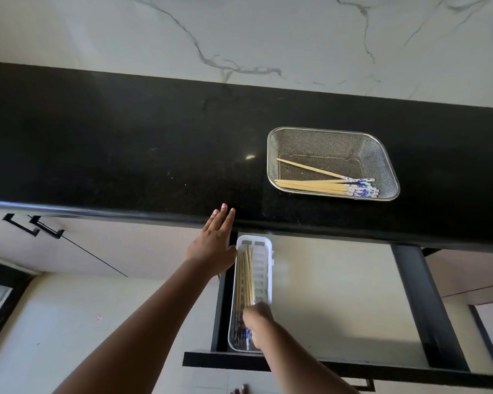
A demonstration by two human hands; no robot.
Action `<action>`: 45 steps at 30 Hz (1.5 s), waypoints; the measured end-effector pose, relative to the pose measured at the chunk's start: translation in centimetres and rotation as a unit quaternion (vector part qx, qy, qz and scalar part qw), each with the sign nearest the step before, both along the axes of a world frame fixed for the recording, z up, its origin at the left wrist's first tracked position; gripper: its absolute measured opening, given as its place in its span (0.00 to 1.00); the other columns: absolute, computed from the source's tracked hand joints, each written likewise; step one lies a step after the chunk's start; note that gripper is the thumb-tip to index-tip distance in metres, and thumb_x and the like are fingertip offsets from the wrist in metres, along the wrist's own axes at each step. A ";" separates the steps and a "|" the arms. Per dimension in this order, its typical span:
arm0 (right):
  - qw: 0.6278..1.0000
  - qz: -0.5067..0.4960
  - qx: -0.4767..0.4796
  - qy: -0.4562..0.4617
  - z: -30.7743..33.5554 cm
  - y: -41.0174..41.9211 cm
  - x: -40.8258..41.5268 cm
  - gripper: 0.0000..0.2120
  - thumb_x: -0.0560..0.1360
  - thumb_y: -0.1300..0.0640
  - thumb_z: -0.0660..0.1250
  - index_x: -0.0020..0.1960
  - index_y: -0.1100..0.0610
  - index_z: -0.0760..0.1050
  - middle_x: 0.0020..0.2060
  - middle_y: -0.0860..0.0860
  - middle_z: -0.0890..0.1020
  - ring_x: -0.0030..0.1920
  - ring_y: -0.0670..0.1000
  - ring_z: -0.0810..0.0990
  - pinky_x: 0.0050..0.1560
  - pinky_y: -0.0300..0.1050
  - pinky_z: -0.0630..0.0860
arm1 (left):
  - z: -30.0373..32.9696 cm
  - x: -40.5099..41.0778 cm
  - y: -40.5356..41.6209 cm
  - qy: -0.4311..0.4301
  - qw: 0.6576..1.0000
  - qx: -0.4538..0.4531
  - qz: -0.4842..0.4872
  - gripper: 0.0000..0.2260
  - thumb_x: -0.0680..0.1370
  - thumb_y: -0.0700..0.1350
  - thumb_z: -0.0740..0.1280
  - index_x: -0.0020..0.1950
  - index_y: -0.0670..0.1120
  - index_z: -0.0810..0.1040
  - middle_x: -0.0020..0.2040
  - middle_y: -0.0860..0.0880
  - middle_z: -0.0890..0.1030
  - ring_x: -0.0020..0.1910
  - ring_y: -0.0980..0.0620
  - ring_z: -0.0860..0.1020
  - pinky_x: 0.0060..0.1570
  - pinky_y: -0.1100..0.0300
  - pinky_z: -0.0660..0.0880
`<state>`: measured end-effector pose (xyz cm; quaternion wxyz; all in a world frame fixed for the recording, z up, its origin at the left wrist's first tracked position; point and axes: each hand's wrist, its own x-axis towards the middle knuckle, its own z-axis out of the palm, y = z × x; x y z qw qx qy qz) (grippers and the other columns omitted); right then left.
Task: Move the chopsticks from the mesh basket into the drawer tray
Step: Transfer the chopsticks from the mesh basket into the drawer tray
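- Black desk (125,152) carried the mesh basket (393,177) at two o'clock, chopsticks (319,185) remaining inside.
- Left hand (211,248) lay flat, open, empty.
- Right hand (258,322) was in the tray (264,268); fingers hidden, grip unclear.
- Crooked release could jam sticks across it.

Home kitchen. Black polished stone countertop (125,143) with a rounded front edge, white marble-look backsplash (239,32) with grey veins behind it. Cream cabinet fronts below with black bar handles (33,226). Open black-framed drawer (339,302) under the counter holds a white slotted plastic tray (264,268) with chopsticks. Steel mesh basket (332,137) on the counter holds more bamboo chopsticks (313,185) with blue-and-white ends. Pale tiled floor, bare toes at the bottom edge.
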<state>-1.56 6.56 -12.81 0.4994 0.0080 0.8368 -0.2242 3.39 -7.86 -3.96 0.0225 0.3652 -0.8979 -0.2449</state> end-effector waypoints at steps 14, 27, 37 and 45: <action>0.998 -0.048 -0.028 -0.012 -0.6 0.2 0.1 0.23 0.78 0.65 0.52 0.73 0.60 0.63 0.66 0.57 0.75 0.56 0.54 0.77 0.55 0.45 0.75 | -0.4 -0.1 0.1 -0.003 1.000 -0.010 0.008 0.38 0.78 0.48 0.65 0.78 0.52 0.42 0.78 0.53 0.40 0.72 0.56 0.35 0.71 0.52 0.55; 0.993 0.109 0.032 0.015 0.5 0.8 0.4 0.28 0.77 0.57 0.59 0.74 0.64 0.57 0.71 0.62 0.66 0.70 0.61 0.67 0.70 0.51 0.66 | 0.1 -0.3 0.3 -0.014 1.000 -0.005 0.020 0.38 0.77 0.47 0.66 0.78 0.52 0.43 0.79 0.53 0.40 0.74 0.55 0.37 0.72 0.52 0.56; 0.970 0.227 0.071 0.050 3.0 0.9 0.3 0.29 0.77 0.60 0.59 0.75 0.63 0.56 0.72 0.60 0.63 0.69 0.57 0.69 0.67 0.45 0.73 | 0.9 -0.9 1.0 -0.026 0.999 0.004 0.036 0.38 0.77 0.46 0.66 0.78 0.51 0.43 0.79 0.51 0.41 0.76 0.52 0.39 0.72 0.50 0.56; 0.931 0.315 -0.153 0.101 11.9 1.0 -8.4 0.12 0.75 0.60 0.57 0.41 0.61 0.77 0.43 0.60 0.82 0.41 0.51 0.77 0.44 0.43 0.71 | 2.0 -2.8 2.1 -0.077 0.994 -0.072 0.042 0.37 0.78 0.54 0.63 0.78 0.47 0.44 0.79 0.44 0.45 0.77 0.45 0.44 0.74 0.48 0.45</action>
